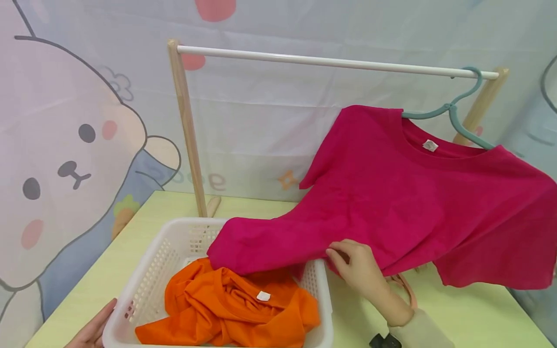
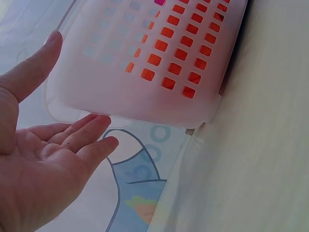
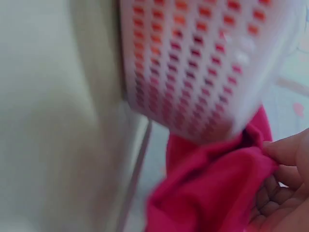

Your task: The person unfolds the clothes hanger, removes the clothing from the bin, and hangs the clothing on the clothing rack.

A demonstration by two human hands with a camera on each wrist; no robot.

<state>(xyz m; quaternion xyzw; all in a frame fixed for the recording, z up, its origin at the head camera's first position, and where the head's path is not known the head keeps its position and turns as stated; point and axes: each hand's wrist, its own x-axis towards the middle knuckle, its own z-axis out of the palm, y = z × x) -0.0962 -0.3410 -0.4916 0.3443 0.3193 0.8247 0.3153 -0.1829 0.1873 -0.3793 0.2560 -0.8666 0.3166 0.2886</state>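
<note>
A magenta T-shirt [image 1: 383, 193] hangs from a teal hanger [image 1: 450, 108] hooked on the rack's right end. Its lower left part stretches over the rim of a white plastic basket [image 1: 324, 304]. My right hand [image 1: 359, 268] pinches the shirt's edge between thumb and fingers just right of the basket; the right wrist view shows the bunched cloth [image 3: 212, 188] at the fingertips. Inside the basket lies a crumpled orange T-shirt [image 1: 235, 304]. At the basket's left side, my left hand [image 1: 93, 328] touches the rim with its fingers extended, as the left wrist view also shows.
A clothes rack with a white rod [image 1: 304, 59] and wooden posts [image 1: 188, 125] stands at the back of the pale yellow table [image 1: 100, 261]. A printed cartoon backdrop [image 1: 65, 121] hangs behind. A pinkish looped item [image 1: 406, 290] lies partly hidden behind my right forearm.
</note>
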